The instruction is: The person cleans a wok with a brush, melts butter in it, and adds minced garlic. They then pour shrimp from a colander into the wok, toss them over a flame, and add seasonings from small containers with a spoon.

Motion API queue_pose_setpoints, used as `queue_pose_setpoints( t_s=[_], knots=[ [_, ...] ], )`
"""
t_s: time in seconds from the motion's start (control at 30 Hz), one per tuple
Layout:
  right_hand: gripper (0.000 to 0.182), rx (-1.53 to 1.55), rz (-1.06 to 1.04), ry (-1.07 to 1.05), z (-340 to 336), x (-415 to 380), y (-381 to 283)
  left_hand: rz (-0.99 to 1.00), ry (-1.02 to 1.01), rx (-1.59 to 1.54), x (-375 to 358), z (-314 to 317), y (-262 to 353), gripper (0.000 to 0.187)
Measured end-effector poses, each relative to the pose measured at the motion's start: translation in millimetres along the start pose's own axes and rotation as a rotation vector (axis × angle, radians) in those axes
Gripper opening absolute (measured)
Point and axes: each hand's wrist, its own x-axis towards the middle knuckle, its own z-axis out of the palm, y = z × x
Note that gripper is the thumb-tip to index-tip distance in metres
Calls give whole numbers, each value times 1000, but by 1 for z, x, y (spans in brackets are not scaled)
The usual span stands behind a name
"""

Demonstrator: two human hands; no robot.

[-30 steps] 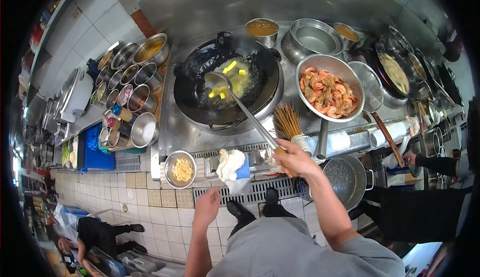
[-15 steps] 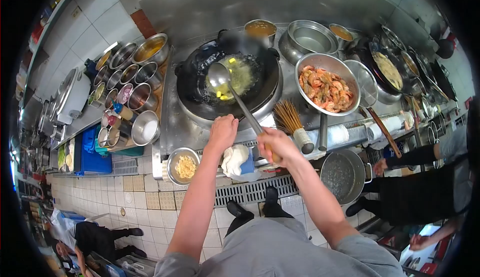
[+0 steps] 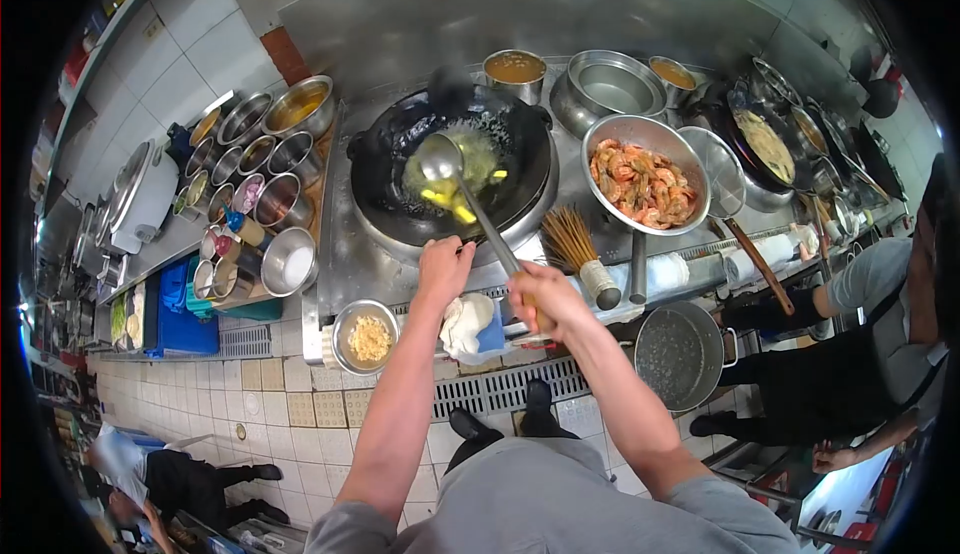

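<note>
My right hand (image 3: 543, 299) is closed round the handle of a long metal ladle (image 3: 441, 158), whose bowl rests in the bubbling oil of a black wok (image 3: 385, 179). Yellow pieces (image 3: 462, 213) lie in the oil beside the ladle's bowl. At the wok's near edge my left hand (image 3: 445, 269) is closed; what its fingers grip is hidden. Just below that hand is a white cloth (image 3: 466, 324). A metal bowl of chopped yellowish bits (image 3: 369, 338) stands left of the cloth.
A pan of shrimp (image 3: 648, 186) and a bamboo brush (image 3: 573, 244) lie right of the wok. A strainer (image 3: 713, 169) sits beyond. Metal pots of ingredients (image 3: 285, 199) crowd the left counter. A large pot (image 3: 680, 356) stands low right. A co-worker (image 3: 860, 374) is at the right.
The ladle's bowl has shifted slightly within the wok, and the yellow pieces have moved about in the oil. The co-worker at the right has moved more into view.
</note>
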Motion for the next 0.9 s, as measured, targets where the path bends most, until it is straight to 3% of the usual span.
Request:
queue_pose_setpoints(
  t_s=[0.07, 0.17, 0.27, 0.37, 0.47, 0.5, 0.63, 0.7, 0.83, 0.9],
  knots=[
    [53, 7, -17, -1, -16, 25, -7, 41, 18, -8, 3, 0, 1, 37],
    [58, -338, -219, 144, -31, 45, 11, 39, 78, -35, 3, 7, -7, 37],
    [64, -520, -354, 193, -19, 4, 24, 31, 71, 17, -3, -5, 8, 36],
    [62, -269, -187, 140, -3, -35, 33, 26, 82, -14, 0, 6, -3, 35],
    [59, -44, -57, 93, 2, -25, 8, -29, 23, 4, 1, -3, 5, 34],
    [58, 53, 3, -25, -14, -4, 1, -54, -41, 41, -1, -7, 9, 34],
    [65, -122, -116, 17, -23, 36, 5, -83, -33, 8, 3, 1, 6, 34],
    [65, -500, -288, 157, -19, 32, 18, -67, -13, 17, -4, -2, 10, 34],
    [57, -419, -281, 204, 3, -18, 33, -53, 21, 20, 4, 8, -3, 32],
    [63, -142, -74, 37, 8, -27, 13, -53, 28, 14, 2, 10, -6, 32]
  ],
)
